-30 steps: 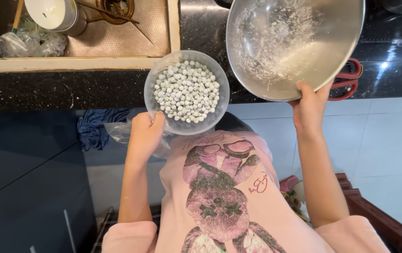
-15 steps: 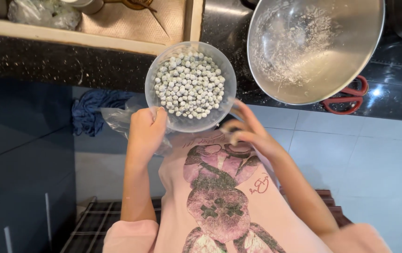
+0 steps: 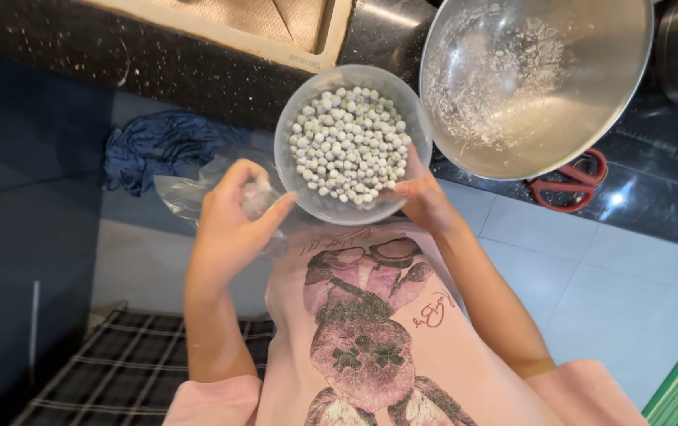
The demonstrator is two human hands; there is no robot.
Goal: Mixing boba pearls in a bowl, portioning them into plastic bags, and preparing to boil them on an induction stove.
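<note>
The person holds the clear plastic bowl (image 3: 352, 142) of small pale grey-green balls (image 3: 348, 144) level at chest height between both hands, so nothing rolls out. The right hand (image 3: 426, 201) cups its rim with fingers pressed together, while the left hand (image 3: 232, 225) steadies the near wall, fingers curled around a crumpled clear plastic bag (image 3: 197, 189). A floury steel mixing bowl (image 3: 536, 79) rests on the dark counter (image 3: 639, 197) just beside it.

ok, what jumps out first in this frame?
The clear round plastic bowl heaped with small pale grey-white balls, dead centre, held between the left hand and right hand. Next, the large flour-dusted steel mixing bowl at upper right on the black speckled counter, with red-handled scissors just below its rim.
</note>
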